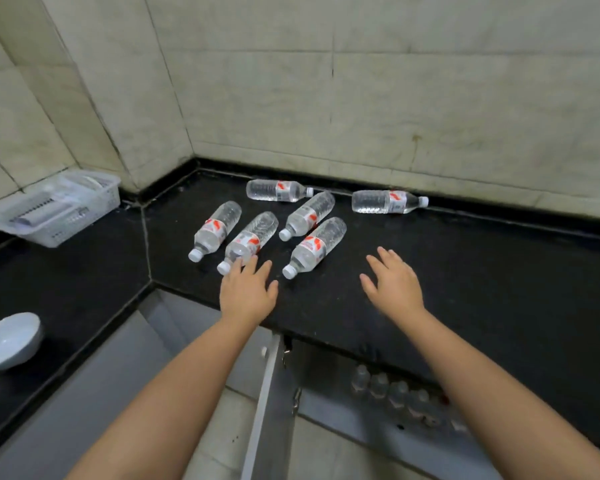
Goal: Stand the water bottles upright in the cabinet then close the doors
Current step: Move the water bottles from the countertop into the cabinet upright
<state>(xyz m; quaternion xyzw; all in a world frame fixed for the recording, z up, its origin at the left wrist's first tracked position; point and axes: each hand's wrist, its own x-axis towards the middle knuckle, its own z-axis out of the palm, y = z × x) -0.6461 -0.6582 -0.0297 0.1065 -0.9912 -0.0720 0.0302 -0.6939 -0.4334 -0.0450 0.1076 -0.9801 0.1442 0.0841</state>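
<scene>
Black stone desk (pixel 465 271) in an L, set in a corner of pale tiled walls (pixel 361 98), grout stained. Six bottles (pixel 314 249) lie on their sides on the desk near the back wall: four angled in a cluster, two along the back edge. Left hand (pixel 246 291) spread wide, fingertips touching the neck of one cluster bottle, holding nothing. Right hand (pixel 394 285) spread wide above bare desk, empty. White basket (pixel 58 211) on the left run, white bowl (pixel 9 341) nearer the camera. Below the desk edge a cabinet door (pixel 262 410) stands open; more bottles (pixel 388 393) stand upright inside, blurred. Tiled floor (pixel 222 427) below.
</scene>
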